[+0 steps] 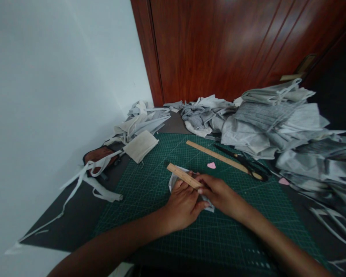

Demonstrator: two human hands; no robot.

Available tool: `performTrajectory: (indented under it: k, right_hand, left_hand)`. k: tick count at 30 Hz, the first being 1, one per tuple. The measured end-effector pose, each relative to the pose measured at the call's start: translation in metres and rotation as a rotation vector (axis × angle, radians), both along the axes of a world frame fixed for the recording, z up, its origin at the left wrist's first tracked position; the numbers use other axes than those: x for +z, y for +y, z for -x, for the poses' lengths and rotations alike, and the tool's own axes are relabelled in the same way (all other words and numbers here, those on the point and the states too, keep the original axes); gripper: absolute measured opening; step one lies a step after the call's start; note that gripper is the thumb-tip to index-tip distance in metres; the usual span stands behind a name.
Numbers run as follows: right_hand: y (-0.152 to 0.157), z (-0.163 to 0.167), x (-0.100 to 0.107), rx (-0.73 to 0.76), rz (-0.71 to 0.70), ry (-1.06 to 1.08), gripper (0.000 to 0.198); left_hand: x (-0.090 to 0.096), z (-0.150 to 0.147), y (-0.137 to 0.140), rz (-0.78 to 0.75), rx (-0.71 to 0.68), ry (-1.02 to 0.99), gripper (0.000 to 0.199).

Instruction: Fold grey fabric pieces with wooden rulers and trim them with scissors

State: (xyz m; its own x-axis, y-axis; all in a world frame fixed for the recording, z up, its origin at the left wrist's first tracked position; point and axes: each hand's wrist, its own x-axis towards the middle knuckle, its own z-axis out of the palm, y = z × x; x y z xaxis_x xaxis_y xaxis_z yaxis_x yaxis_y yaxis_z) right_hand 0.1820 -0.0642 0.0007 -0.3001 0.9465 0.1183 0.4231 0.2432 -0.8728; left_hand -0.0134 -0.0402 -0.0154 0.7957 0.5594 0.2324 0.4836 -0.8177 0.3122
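A small piece of pale grey fabric [172, 182] lies on the green cutting mat [138, 227], mostly covered by my hands. My left hand [182, 209] presses it down, palm low and fingers stretched out flat under a short wooden ruler [181, 174]. With thumb and fingers, my right hand [217, 192] grips the near end of that ruler, which slants across the left fingers. Just beyond the hands sits a pink piece of tailor's chalk [211, 165]. Farther back are a longer wooden ruler [219, 156] and black-handled scissors [252, 165] lying against it.
Heaped grey fabric [265, 119] crowds the right side and back. At left are a folded cream cloth [141, 146], a brown pouch [99, 158] and white straps [75, 188]. A second pink chalk [283, 181] lies right. Wall [60, 77] and wooden door [219, 50] bound the table.
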Motion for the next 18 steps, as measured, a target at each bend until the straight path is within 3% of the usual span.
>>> performTrajectory:
  k: [4, 8, 13, 18]
  right_hand:
    - [0.001, 0.000, -0.003, -0.089, -0.064, -0.330, 0.023]
    - [-0.001, 0.002, 0.011, -0.146, -0.119, -0.663, 0.024]
    - [-0.001, 0.000, 0.020, -0.152, -0.121, -0.746, 0.029]
    - [-0.002, -0.002, 0.022, -0.114, -0.085, -0.748, 0.024]
  left_hand:
    - [0.002, -0.002, -0.001, -0.003, 0.039, 0.079, 0.063]
    - [0.002, -0.007, -0.005, -0.098, 0.094, 0.139, 0.053]
    - [0.001, -0.010, -0.010, -0.318, 0.143, 0.192, 0.044]
    - [0.007, -0.010, -0.016, -0.422, 0.068, 0.217, 0.033]
